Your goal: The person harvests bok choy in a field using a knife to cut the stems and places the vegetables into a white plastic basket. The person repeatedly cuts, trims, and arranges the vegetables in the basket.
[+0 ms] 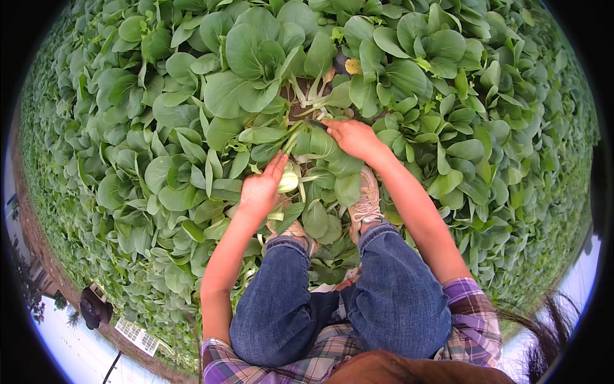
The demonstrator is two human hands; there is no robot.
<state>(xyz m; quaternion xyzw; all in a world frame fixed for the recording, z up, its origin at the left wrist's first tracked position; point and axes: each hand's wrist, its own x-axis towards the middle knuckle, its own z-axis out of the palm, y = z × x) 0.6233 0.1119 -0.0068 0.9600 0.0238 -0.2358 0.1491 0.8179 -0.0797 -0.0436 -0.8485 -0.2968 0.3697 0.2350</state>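
Note:
My left hand (pixel 261 189) reaches in low among bok choy plants, its fingers on pale green leaf stalks (pixel 292 138). Beside its thumb side is the rounded pale base of a bok choy head (pixel 288 182). My right hand (pixel 352 137) is palm down to the right, a little further forward. From its fingertips a dark narrow blade, seemingly a knife (pixel 315 124), points left towards the stalks; the handle is hidden under the hand. Just ahead of the blade stands a bok choy plant with white stalks (pixel 307 96) above brown soil.
Dense bok choy (pixel 168 177) surrounds me. Loose leaves (pixel 326 221) lie between my laced shoes (pixel 366 197). A yellowed leaf (pixel 353 66) shows ahead. At the lower left rim are a dark cap-like shape (pixel 95 308) and a white crate-like grid (pixel 136 336).

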